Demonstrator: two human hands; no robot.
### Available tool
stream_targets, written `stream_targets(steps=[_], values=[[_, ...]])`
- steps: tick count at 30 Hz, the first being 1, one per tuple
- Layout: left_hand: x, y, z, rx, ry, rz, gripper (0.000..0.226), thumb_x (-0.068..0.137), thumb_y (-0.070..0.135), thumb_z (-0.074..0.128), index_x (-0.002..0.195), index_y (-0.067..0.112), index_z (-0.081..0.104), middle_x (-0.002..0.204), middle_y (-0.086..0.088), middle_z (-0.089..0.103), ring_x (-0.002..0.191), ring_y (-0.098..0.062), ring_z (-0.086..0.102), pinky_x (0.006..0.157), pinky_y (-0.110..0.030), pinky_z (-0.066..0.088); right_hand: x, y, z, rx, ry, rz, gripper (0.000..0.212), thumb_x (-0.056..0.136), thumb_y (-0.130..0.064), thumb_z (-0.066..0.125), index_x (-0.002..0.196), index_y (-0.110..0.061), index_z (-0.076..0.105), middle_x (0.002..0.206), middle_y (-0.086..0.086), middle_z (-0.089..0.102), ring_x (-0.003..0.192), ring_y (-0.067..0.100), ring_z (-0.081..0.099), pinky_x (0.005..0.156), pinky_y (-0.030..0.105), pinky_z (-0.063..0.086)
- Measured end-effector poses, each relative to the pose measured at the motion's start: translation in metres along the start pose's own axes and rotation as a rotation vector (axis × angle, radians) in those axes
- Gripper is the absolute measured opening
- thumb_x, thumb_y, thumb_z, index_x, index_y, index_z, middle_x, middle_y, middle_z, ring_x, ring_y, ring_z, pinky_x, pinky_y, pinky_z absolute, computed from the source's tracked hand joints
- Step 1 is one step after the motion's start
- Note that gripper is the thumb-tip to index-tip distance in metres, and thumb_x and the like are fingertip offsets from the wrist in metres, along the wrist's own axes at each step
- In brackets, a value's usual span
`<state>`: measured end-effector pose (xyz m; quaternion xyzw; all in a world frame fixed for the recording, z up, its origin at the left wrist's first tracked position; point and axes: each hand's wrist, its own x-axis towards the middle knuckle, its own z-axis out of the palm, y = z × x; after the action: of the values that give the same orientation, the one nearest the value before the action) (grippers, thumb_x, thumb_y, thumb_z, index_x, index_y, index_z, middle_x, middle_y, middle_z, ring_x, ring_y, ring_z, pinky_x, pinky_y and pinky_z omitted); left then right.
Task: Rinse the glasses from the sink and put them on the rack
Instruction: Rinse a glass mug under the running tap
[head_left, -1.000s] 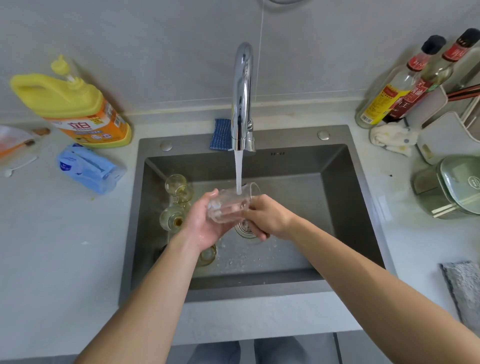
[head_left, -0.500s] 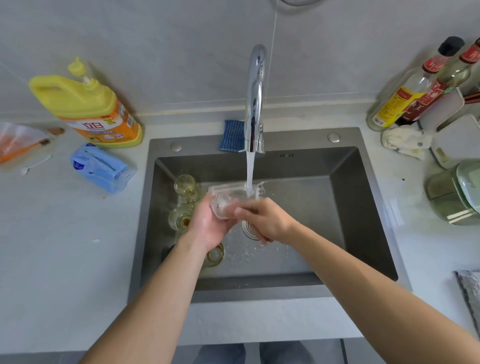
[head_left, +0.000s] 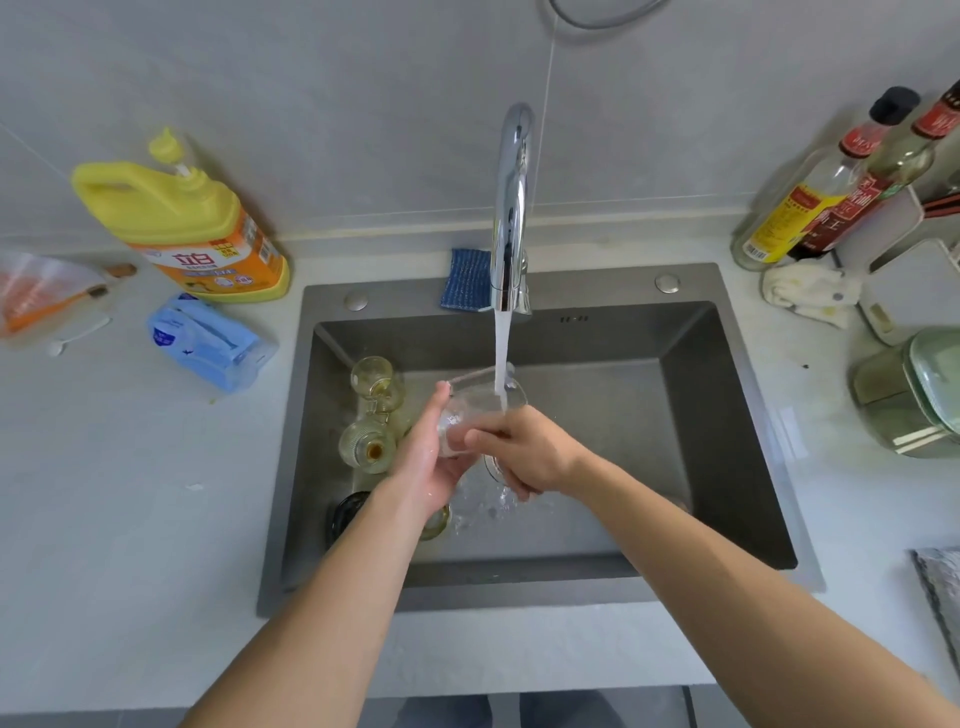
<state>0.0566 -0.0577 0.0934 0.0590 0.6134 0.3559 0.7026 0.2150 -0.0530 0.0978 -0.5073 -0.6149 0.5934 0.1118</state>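
Note:
A clear glass (head_left: 480, 402) lies tilted under the running water from the chrome tap (head_left: 511, 218), over the middle of the grey sink (head_left: 727, 415). My left hand (head_left: 428, 457) cups its base from the left. My right hand (head_left: 524, 452) grips its lower side from the right. Three yellowish glasses stand along the sink's left wall: one at the back (head_left: 371, 374), a ribbed one (head_left: 363, 447) in front of it, and one (head_left: 436, 522) partly hidden under my left wrist. No rack shows clearly.
A yellow detergent jug (head_left: 182, 228) and a blue pack (head_left: 202, 340) sit on the counter at the left. A blue sponge (head_left: 467, 280) lies behind the tap. Bottles (head_left: 810, 197), a white cloth (head_left: 805, 293) and a green lidded pot (head_left: 914, 395) crowd the right side.
Both hands keep the glass under the stream, and it has turned a little in them. The view has shifted slightly, so everything sits a bit further right in the frame.

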Motion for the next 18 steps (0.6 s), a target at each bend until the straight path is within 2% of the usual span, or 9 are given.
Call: stream_targets(steps=[2,5,7,9,11,12,14,15,18], values=[[0.0,-0.001,0.0,0.015,0.025,0.025,0.055,0.098,0.054,0.064,0.119,0.003,0.07,0.101,-0.017,0.08,0.091,-0.028,0.079,0.094,-0.04,0.06,-0.002,-0.003,-0.002,0.032,-0.045,0.03,0.027,0.106,-0.034,0.058,0.125,-0.026,0.074,0.06,0.004,0.067,0.039,0.019,0.055,0.043,0.023,0.044],[0.001,-0.004,0.0,0.028,0.045,0.023,0.049,0.102,0.052,0.059,0.113,0.006,0.074,0.1,-0.016,0.081,0.09,-0.03,0.079,0.089,-0.04,0.06,-0.003,0.001,-0.016,-0.261,-0.066,0.016,0.011,0.099,-0.04,0.068,0.107,-0.033,0.071,0.087,-0.015,0.068,0.069,0.021,0.071,0.062,0.03,0.052],[-0.001,-0.002,0.001,0.008,0.061,0.011,0.045,0.102,0.05,0.06,0.105,0.007,0.074,0.094,-0.016,0.081,0.09,-0.031,0.077,0.093,-0.042,0.06,-0.004,0.006,-0.017,-0.55,-0.012,-0.114,0.017,0.101,-0.037,0.065,0.117,-0.035,0.068,0.104,-0.015,0.072,0.088,0.021,0.071,0.078,0.033,0.052],[-0.001,0.001,0.003,0.012,0.063,0.001,0.044,0.1,0.05,0.063,0.105,0.007,0.073,0.091,-0.015,0.081,0.083,-0.029,0.078,0.085,-0.04,0.062,-0.004,0.003,-0.011,-0.479,-0.048,-0.102,0.03,0.105,-0.026,0.058,0.131,-0.038,0.066,0.105,-0.019,0.074,0.071,0.016,0.074,0.073,0.028,0.056],[-0.002,0.002,0.004,0.043,0.056,-0.025,0.05,0.098,0.053,0.064,0.112,0.006,0.073,0.094,-0.014,0.081,0.085,-0.028,0.078,0.079,-0.038,0.062,-0.004,-0.005,-0.008,-0.178,-0.18,0.004,0.036,0.107,-0.016,0.052,0.135,-0.033,0.066,0.072,-0.028,0.069,0.043,0.007,0.06,0.054,0.022,0.05],[-0.002,0.001,0.003,0.054,0.051,-0.04,0.054,0.096,0.056,0.065,0.116,0.006,0.072,0.097,-0.015,0.081,0.09,-0.029,0.078,0.08,-0.038,0.061,-0.006,-0.008,-0.009,-0.056,-0.233,0.033,0.036,0.106,-0.013,0.053,0.137,-0.029,0.065,0.064,-0.03,0.067,0.038,0.005,0.051,0.049,0.022,0.044],[0.0,-0.001,-0.002,0.058,0.05,-0.052,0.058,0.095,0.058,0.066,0.121,0.006,0.07,0.103,-0.017,0.08,0.095,-0.03,0.078,0.079,-0.039,0.061,-0.005,-0.006,-0.013,0.065,-0.279,0.034,0.037,0.105,-0.015,0.057,0.14,-0.027,0.063,0.081,-0.03,0.073,0.039,0.007,0.045,0.047,0.024,0.041],[0.0,-0.001,-0.004,0.048,0.052,-0.047,0.055,0.095,0.056,0.067,0.122,0.007,0.07,0.102,-0.016,0.08,0.091,-0.03,0.079,0.074,-0.038,0.062,-0.005,-0.003,-0.016,0.02,-0.263,0.022,0.036,0.105,-0.02,0.059,0.139,-0.03,0.065,0.09,-0.028,0.074,0.043,0.009,0.051,0.048,0.026,0.046],[-0.001,0.002,-0.006,0.041,0.058,-0.053,0.05,0.093,0.052,0.071,0.122,0.011,0.069,0.102,-0.015,0.081,0.083,-0.029,0.078,0.065,-0.036,0.061,-0.007,0.007,-0.017,-0.421,-0.104,-0.091,0.028,0.102,-0.04,0.062,0.129,-0.039,0.069,0.108,-0.022,0.071,0.074,0.01,0.069,0.078,0.036,0.06]])
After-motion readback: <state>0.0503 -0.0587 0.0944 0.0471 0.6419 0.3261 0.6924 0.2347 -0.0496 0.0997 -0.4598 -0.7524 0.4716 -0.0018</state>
